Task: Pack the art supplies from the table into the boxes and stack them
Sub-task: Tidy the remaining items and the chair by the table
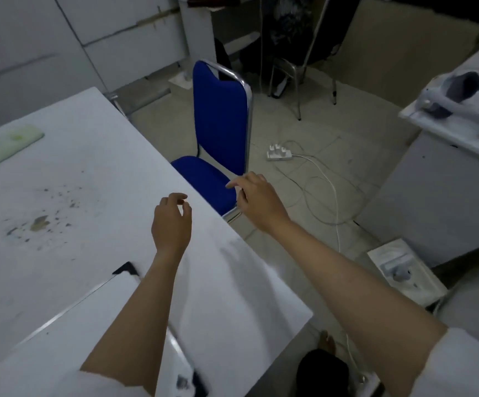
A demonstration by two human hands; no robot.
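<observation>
Head view: left hand (171, 222) and right hand (257, 197) loosely curled, grasping nothing; white box (69, 333) closed on table (60, 196); no loose supplies visible; packing seemingly finished.

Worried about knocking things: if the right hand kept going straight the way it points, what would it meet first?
Probably the blue chair: the right hand reaches past the table edge toward its seat, though depth is unclear.

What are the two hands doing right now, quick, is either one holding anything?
Left hand: open, fingers loosely curled, holding nothing, over the white table.
Right hand: open, empty, over the blue chair.
</observation>
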